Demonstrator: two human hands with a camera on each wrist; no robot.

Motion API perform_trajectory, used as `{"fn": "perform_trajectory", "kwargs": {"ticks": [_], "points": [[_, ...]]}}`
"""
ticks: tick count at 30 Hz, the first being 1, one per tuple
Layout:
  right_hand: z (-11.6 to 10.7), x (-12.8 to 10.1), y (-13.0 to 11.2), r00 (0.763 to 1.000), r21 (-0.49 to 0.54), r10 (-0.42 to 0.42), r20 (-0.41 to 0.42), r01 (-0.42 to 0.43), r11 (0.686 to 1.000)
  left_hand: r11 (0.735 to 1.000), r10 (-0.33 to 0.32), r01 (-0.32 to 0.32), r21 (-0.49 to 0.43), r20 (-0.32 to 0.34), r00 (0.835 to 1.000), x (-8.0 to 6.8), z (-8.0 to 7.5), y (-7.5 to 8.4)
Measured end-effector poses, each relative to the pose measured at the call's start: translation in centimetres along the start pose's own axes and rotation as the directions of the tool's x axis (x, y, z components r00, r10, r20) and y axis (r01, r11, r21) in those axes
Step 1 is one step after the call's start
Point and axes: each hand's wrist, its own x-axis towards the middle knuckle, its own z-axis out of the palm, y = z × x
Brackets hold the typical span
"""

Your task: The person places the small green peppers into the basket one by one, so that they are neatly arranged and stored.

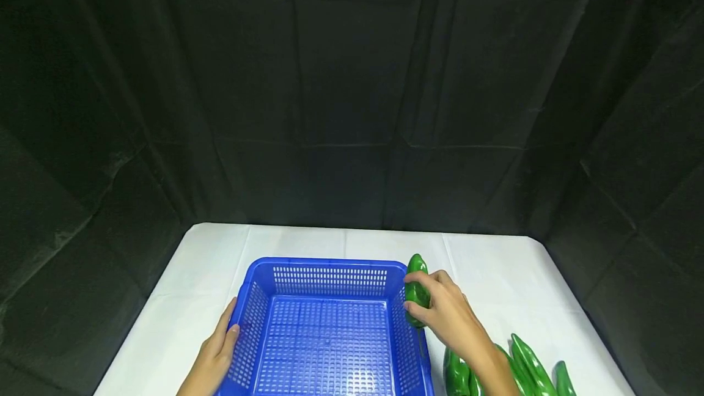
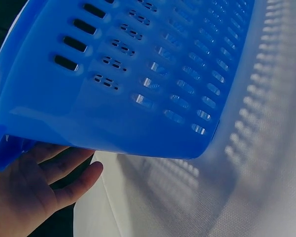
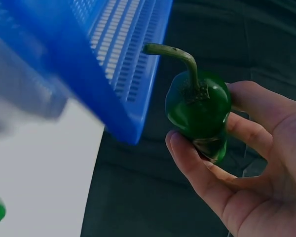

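A blue plastic basket [image 1: 324, 347] with slotted walls sits on the white table. My left hand [image 1: 214, 350] rests against its left side near the rim; in the left wrist view the fingers of that hand [image 2: 37, 190] look fairly straight and partly pass behind the basket wall [image 2: 103, 113]. Beside the basket's right rim, my right hand [image 1: 448, 307] holds a glossy green pepper [image 1: 416, 289] between thumb and fingers. The right wrist view shows this pepper [image 3: 200, 106] stem end first, its curved stem toward the basket [image 3: 113, 98].
More green peppers [image 1: 530, 362] lie on the table [image 1: 528, 298] at the lower right, partly hidden by my right forearm. Black cloth [image 1: 352, 109] hangs behind the table and along both sides.
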Motion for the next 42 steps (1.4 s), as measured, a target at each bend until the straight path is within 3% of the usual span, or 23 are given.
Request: {"fn": "perform_trajectory", "kwargs": {"ticks": [11,19,33,42], "points": [[2.6,1.1,-2.6,0.996,0.092,-0.079,0.031,0.075,0.993,0.999,0.004,-0.004,-0.033,0.005,1.0,-0.1,0.2,-0.2],[3.8,2.2,-3.8,0.988,0.074,-0.149,0.04,0.146,0.987,0.998,0.065,-0.066,-0.021,-0.039,0.997,-0.1,0.5,-0.1],[6.5,3.7,-6.2,0.969,0.179,-0.195,0.15,0.168,0.969,0.999,-0.016,0.016,-0.04,0.004,1.0,-0.3,0.4,0.1],[7.8,4.6,-7.9,0.956,0.239,-0.226,0.185,0.179,0.954,0.999,-0.015,0.015,-0.049,0.0,1.0,-0.6,0.5,0.2]]}}
